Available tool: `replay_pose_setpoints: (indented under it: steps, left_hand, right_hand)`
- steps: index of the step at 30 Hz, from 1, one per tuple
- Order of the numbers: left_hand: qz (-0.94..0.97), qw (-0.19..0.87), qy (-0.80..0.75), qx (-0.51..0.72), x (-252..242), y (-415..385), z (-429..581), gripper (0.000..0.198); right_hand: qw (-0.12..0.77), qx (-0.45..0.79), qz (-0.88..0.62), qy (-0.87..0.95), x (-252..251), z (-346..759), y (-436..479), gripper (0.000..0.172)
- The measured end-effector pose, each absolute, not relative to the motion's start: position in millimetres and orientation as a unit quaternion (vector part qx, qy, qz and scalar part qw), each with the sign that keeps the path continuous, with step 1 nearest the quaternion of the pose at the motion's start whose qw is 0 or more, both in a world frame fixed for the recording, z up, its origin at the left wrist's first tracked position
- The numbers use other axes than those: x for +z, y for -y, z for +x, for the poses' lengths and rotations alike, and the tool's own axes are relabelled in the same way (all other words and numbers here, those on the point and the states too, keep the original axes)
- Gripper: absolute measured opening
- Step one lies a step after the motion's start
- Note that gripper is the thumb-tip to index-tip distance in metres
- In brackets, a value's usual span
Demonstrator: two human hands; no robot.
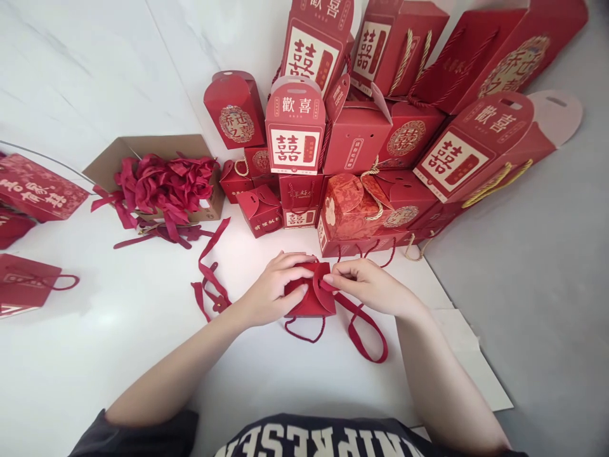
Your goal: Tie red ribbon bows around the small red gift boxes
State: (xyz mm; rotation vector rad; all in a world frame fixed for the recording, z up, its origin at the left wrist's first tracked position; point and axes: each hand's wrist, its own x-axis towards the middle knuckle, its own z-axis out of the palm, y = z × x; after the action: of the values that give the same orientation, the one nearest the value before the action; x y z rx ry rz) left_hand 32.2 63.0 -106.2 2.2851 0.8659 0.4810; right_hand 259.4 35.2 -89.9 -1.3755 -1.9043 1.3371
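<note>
The left hand (273, 285) sits on top of a small red paper gift box (304, 298). Its fingers are curled over the box and press down on it. The right hand (368, 285) is on the other side of the box, and its thumb and first finger pinch a little red piece at the top of the box. That piece is too small to tell if it is a paper flap or a ribbon end. The box sits on the white tabletop (118, 362), between the two hands and right in front of the person. A thin dark red loop (304, 335) hangs out from the near side of the box. A wider red ribbon (364, 330) goes out from the box and bends around on the tabletop near the right hand. Another red ribbon (209, 279) lies just to the left of the left hand. Farther left is a brown cardboard box (143, 152) with a big heap of red ribbons (166, 187) in it, and some ribbons spill out onto the tabletop. Behind the hands stands a tall pile of red gift boxes (354, 139), some with white labels and rope handles. Red paper bags (28, 282) lie at the far left.
</note>
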Motion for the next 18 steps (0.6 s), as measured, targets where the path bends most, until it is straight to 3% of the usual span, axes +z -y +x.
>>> replay_pose_setpoints:
  steps: [14, 18]
  left_hand:
    - [0.82, 0.404, -0.331, 0.235, -106.6, -68.2, 42.5, 0.011]
    - [0.778, 0.437, -0.348, 0.289, -102.6, -68.9, 40.0, 0.013]
  right_hand:
    - [0.236, 0.399, -0.515, 0.721, -92.1, 251.6, -27.1, 0.034]
    - [0.29, 0.396, -0.523, 0.697, -89.9, 253.6, -28.8, 0.031]
